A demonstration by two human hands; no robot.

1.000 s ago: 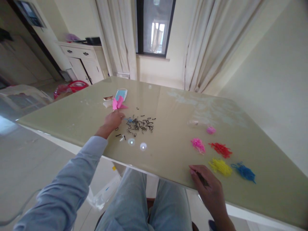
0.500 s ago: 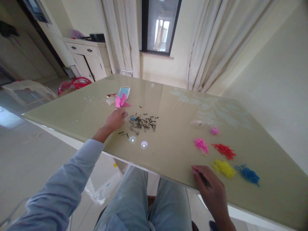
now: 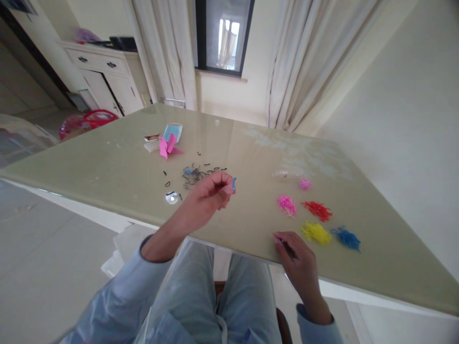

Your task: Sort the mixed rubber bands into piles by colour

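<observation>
Two hands are over the tabletop (image 3: 247,215). Near the centre of the frame, the left hand (image 3: 210,196) has a narrow grip, and its fingertips pinch a small blue band (image 3: 234,184). Right of the lower centre, the right hand (image 3: 297,253) rests at the near edge with the fingers curled; I cannot tell if its grip holds something. To the right of the frame lie a pink pile (image 3: 287,205), a red pile (image 3: 317,210), a yellow pile (image 3: 316,233), just beside the right hand, and a blue pile (image 3: 346,238). Left of the centre, black bands (image 3: 195,177) are scattered, partly hidden behind the left hand. Farther to the upper left, a pink paper (image 3: 170,145) touches a face mask (image 3: 173,130).
</observation>
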